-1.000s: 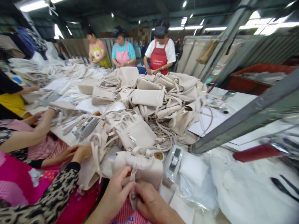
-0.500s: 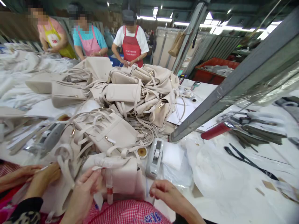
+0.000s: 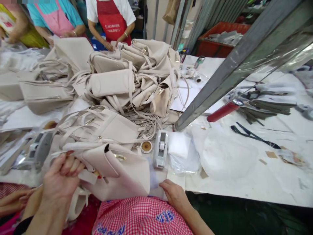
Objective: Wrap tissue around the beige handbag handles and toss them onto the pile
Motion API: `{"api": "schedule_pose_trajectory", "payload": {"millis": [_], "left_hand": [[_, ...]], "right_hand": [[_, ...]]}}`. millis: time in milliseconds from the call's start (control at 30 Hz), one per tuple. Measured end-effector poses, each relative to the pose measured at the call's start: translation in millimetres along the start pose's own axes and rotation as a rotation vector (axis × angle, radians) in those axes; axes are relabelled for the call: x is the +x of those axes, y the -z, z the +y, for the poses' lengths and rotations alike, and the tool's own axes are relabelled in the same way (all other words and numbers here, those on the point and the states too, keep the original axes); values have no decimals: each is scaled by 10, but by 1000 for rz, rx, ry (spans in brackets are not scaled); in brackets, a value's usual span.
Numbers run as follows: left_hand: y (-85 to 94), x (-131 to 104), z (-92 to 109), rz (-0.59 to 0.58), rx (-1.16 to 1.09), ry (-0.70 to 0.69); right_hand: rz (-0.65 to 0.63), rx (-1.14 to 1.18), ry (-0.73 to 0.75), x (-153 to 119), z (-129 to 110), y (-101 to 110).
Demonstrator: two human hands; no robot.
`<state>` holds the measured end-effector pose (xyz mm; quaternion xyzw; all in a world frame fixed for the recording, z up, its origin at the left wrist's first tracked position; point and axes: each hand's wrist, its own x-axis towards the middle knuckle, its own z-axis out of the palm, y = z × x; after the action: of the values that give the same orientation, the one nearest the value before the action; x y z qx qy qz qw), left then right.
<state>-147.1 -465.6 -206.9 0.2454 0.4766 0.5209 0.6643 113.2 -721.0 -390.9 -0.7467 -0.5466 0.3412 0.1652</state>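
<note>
Our bag [image 3: 132, 182] is at the near edge of the bench [image 3: 225, 187], tipped over, with its bottom toward our right hand [image 3: 177, 197]. Our left hand [image 3: 60, 179] has its fingers curled shut at the top of the bag, and we think they grip a strap. Our right fingers are close together by a clear sheet [image 3: 153, 176] next to the bag; we cannot tell if they pinch it. As for what is done, a white tag [image 3: 88, 176] hangs by the bag, but the bag has no full wrap on it. A big heap [image 3: 112, 83] of bags sits toward the far edge, so lots may be left. We cannot tell which of those are done.
</note>
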Motion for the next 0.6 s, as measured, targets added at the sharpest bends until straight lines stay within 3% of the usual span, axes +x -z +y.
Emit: {"api": "schedule_pose_trajectory", "payload": {"millis": [133, 267, 433, 600], "left_hand": [[-16, 85, 48, 4, 12, 21], [48, 123, 141, 9, 31, 29], [143, 240, 334, 2, 102, -27], [132, 262, 249, -52, 191, -7]], "right_hand": [[124, -2, 22, 85, -27, 112], [343, -159, -32, 274, -87, 521], [285, -346, -141, 573, -172, 890], [282, -344, -164, 990, -342, 1119]]}}
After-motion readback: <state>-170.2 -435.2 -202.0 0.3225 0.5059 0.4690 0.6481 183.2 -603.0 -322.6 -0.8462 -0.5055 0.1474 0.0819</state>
